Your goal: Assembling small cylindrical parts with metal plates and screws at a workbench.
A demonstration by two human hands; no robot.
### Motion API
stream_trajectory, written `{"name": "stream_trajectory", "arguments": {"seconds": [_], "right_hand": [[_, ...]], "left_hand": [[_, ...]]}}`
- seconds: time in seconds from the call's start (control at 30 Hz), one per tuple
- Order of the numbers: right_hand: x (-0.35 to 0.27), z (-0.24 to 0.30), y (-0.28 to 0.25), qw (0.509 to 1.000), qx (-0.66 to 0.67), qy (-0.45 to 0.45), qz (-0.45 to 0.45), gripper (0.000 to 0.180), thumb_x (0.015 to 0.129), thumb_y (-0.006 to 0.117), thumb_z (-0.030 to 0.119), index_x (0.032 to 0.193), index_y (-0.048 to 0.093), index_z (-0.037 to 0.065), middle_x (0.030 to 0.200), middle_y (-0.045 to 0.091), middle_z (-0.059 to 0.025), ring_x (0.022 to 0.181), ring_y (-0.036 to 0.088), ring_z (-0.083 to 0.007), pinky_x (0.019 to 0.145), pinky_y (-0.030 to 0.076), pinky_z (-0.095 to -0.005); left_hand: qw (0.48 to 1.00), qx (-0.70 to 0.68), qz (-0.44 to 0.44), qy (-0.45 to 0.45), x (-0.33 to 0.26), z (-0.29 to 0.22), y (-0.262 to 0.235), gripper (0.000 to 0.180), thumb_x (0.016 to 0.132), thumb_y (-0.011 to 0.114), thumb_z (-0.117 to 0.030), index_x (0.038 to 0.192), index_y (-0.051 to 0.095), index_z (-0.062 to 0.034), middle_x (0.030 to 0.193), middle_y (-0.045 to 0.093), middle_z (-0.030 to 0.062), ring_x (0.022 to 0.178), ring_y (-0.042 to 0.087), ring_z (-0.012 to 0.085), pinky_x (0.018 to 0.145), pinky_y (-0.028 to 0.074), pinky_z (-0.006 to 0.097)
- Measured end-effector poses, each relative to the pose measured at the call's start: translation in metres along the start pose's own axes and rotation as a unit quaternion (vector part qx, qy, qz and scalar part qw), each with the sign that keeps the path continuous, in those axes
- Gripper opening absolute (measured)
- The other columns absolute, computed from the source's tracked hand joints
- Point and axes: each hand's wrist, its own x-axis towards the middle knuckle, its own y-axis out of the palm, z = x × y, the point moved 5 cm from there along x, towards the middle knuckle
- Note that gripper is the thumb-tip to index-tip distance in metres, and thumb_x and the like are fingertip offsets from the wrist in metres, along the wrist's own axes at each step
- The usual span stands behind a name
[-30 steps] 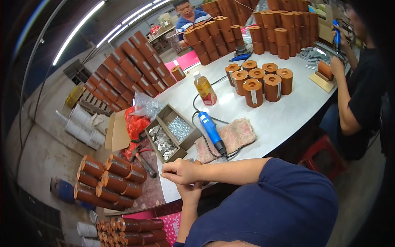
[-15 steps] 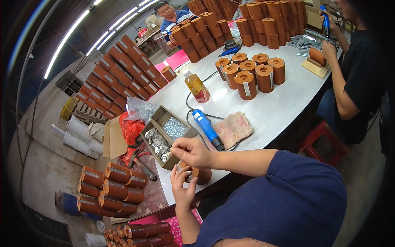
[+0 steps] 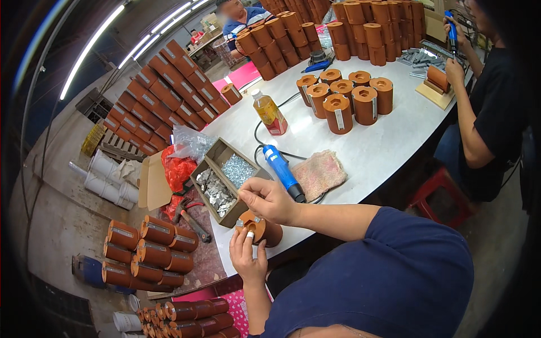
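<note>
In front of me a brown cylinder stands at the table's edge, with a recess in its top and small metal tabs at the rim. My left hand holds it from the near left, fingertips on its top edge; a white band wraps one finger. Just above the far side hovers my right hand, thumb and forefinger pinched together; whatever is between them is too small to make out. Beyond it is a divided wooden box, with metal clips in one compartment and screws in the other.
A blue electric screwdriver lies by a folded cloth. Behind them are a drink bottle and several brown cylinders. A hammer rests left of the box. A co-worker sits at right, another person at the back.
My right hand has lifted a little off the cylinder, and my left hand has slid slightly down and left. More of the cylinder's top and its tabs now show. The view has shifted slightly.
</note>
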Motion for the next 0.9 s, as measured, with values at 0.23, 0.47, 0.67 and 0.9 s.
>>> {"name": "stream_trajectory", "arguments": {"seconds": [0.23, 0.47, 0.67, 0.9], "right_hand": [[0.002, -0.003, -0.001, 0.999, 0.035, 0.028, -0.014, 0.013, 0.091, 0.049, 0.013, 0.085, 0.052, 0.002, 0.06, 0.044, 0.0039, 0.052, 0.037, -0.0019, 0.046, 0.032, -0.0186], [0.003, 0.001, 0.002, 0.997, 0.052, 0.049, -0.021, 0.013, 0.089, 0.052, 0.013, 0.082, 0.054, 0.002, 0.065, 0.045, 0.0049, 0.058, 0.037, -0.0013, 0.049, 0.032, -0.0192], [0.006, 0.002, -0.001, 1.0, 0.012, 0.002, -0.011, 0.013, 0.093, 0.045, 0.013, 0.088, 0.048, 0.002, 0.052, 0.04, 0.0026, 0.042, 0.036, -0.0036, 0.039, 0.03, -0.0191], [-0.001, 0.003, -0.006, 0.997, 0.074, 0.036, -0.014, 0.012, 0.093, 0.044, 0.012, 0.088, 0.048, 0.002, 0.051, 0.037, 0.0029, 0.039, 0.033, -0.0034, 0.037, 0.028, -0.0191]], "left_hand": [[1.0, -0.007, -0.015, 0.008, -0.002, 0.003, 0.001, 0.033, 0.067, 0.072, -0.012, 0.096, 0.06, -0.0011, 0.107, 0.059, 0.0125, 0.107, 0.051, 0.0359, 0.09, 0.04, 0.042], [1.0, -0.01, -0.024, -0.008, -0.001, 0.001, 0.003, 0.032, 0.068, 0.072, -0.013, 0.094, 0.06, -0.0002, 0.106, 0.059, 0.0129, 0.107, 0.05, 0.0366, 0.09, 0.04, 0.043], [0.998, -0.015, -0.04, -0.035, 0.003, -0.004, 0.004, 0.033, 0.07, 0.071, -0.013, 0.096, 0.055, 0.0, 0.104, 0.059, 0.0138, 0.105, 0.05, 0.0371, 0.09, 0.038, 0.043], [0.996, 0.024, -0.046, -0.078, 0.02, -0.021, 0.014, 0.041, 0.06, 0.077, -0.02, 0.088, 0.054, 0.0003, 0.099, 0.054, 0.0159, 0.099, 0.046, 0.0352, 0.087, 0.038, 0.043]]}}
